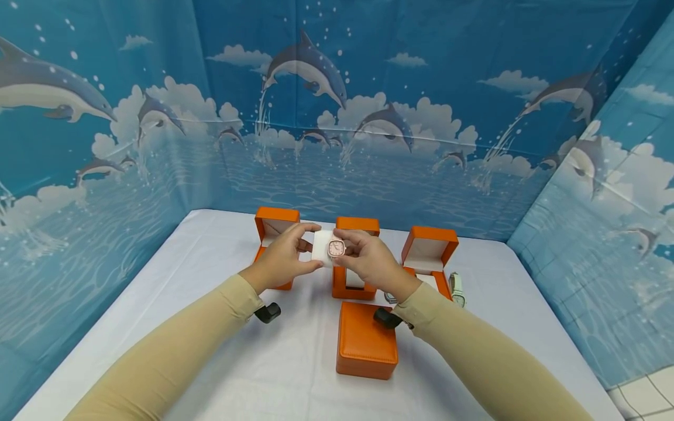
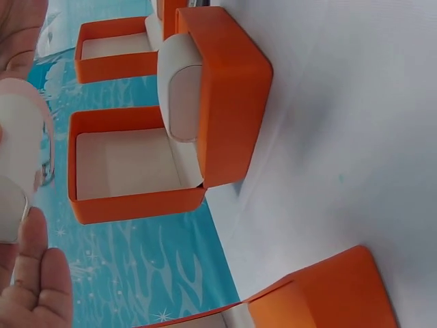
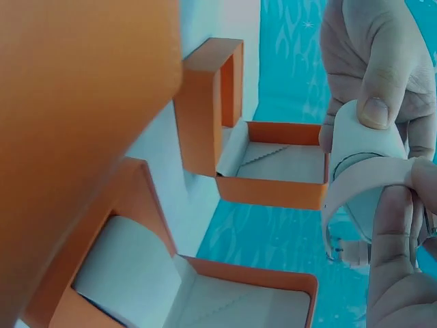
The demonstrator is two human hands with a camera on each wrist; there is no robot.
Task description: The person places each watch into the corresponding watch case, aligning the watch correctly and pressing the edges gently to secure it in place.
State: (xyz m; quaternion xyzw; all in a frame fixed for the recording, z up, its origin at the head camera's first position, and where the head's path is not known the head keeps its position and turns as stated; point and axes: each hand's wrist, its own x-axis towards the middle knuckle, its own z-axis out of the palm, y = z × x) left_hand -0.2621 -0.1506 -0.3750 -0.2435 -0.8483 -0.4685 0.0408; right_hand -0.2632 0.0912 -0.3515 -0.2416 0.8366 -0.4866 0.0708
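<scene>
Above the row of open boxes, my left hand (image 1: pixel 284 255) grips one end of a white watch cushion (image 1: pixel 319 249), its thumb pressed on it in the right wrist view. My right hand (image 1: pixel 371 257) pinches a watch (image 1: pixel 336 248) with a pinkish square case at the cushion's other end. In the right wrist view the pale strap (image 3: pixel 362 179) curves round the cushion, its buckle end (image 3: pixel 336 253) hanging loose. Behind my hands, the left box (image 3: pixel 199 113) shows a hollow base. The middle box (image 2: pixel 235 89) holds a white cushion (image 2: pixel 183 92).
A closed orange box (image 1: pixel 367 340) sits in front, under my right wrist. The right open box (image 1: pixel 430 242) stands beside a pale green watch (image 1: pixel 456 289). Another watch (image 1: pixel 390 297) lies partly hidden by my right forearm. A dolphin-print curtain (image 1: pixel 337 169) borders the white table (image 1: pixel 284 362).
</scene>
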